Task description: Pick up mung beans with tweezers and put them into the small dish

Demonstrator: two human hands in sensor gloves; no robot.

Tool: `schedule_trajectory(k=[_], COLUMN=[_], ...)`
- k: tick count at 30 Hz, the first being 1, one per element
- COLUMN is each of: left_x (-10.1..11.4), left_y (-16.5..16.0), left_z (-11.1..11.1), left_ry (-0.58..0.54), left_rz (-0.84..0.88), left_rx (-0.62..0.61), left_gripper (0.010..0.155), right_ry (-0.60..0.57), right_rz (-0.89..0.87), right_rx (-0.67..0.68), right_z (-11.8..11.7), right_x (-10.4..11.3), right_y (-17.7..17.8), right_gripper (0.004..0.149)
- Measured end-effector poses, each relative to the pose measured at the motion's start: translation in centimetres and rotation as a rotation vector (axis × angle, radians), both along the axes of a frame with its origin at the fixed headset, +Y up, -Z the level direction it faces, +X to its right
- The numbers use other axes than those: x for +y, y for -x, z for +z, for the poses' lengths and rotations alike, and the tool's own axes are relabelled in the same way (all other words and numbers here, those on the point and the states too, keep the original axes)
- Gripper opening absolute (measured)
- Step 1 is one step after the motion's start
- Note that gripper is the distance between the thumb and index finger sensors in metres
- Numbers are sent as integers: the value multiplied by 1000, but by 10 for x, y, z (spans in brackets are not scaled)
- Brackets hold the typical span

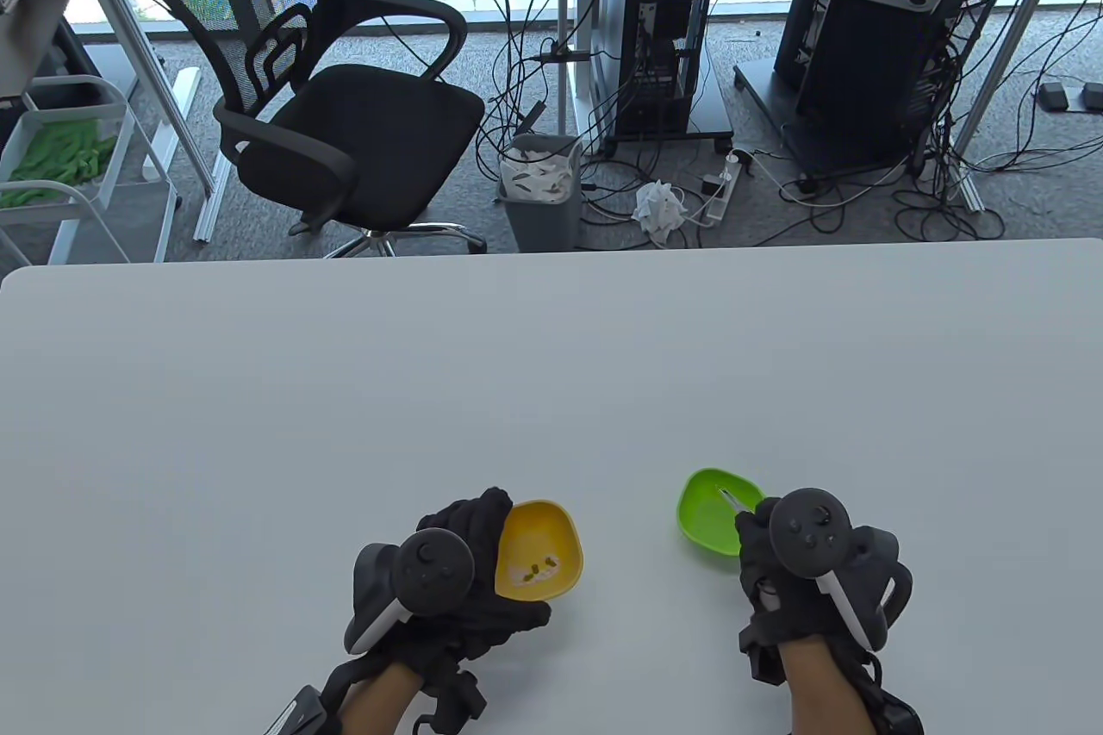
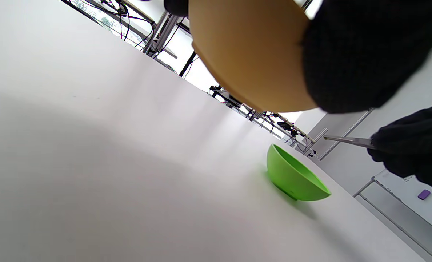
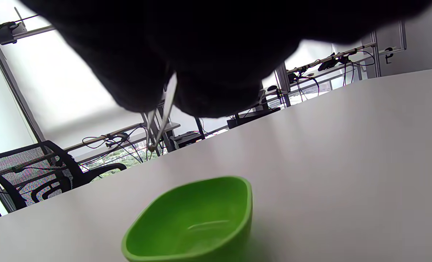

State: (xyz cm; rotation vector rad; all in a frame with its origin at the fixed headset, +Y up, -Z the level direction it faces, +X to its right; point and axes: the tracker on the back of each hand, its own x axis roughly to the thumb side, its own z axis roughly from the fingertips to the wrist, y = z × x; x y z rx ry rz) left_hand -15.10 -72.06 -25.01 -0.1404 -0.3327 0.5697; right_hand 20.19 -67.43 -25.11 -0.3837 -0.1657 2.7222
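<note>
My left hand (image 1: 457, 571) grips a yellow dish (image 1: 539, 550) by its left rim and holds it tilted; a few small mung beans (image 1: 539, 570) lie inside. Its underside fills the top of the left wrist view (image 2: 252, 54). My right hand (image 1: 788, 563) pinches metal tweezers (image 1: 734, 499) whose tips hang over the green dish (image 1: 715, 511). In the right wrist view the tweezers (image 3: 161, 120) hang above the green dish (image 3: 194, 222), their tips nearly together with a small bean between them. The green dish looks empty.
The white table (image 1: 551, 373) stretches far ahead of both dishes. Beyond its far edge stand an office chair (image 1: 319, 80), a grey bin (image 1: 540, 188) and computer towers (image 1: 659, 20) on the floor.
</note>
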Motion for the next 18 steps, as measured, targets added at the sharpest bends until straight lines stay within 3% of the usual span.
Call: schedule_trajectory(k=[18], left_x=[0], left_y=[2], left_z=[-3], left_ry=[16], left_rz=[27], left_rx=[5], left_gripper=[122], right_ry=[-31], right_rz=[-28], right_rx=[-48], right_z=[-2], right_x=[-4], right_y=[-11], right_gripper=[35])
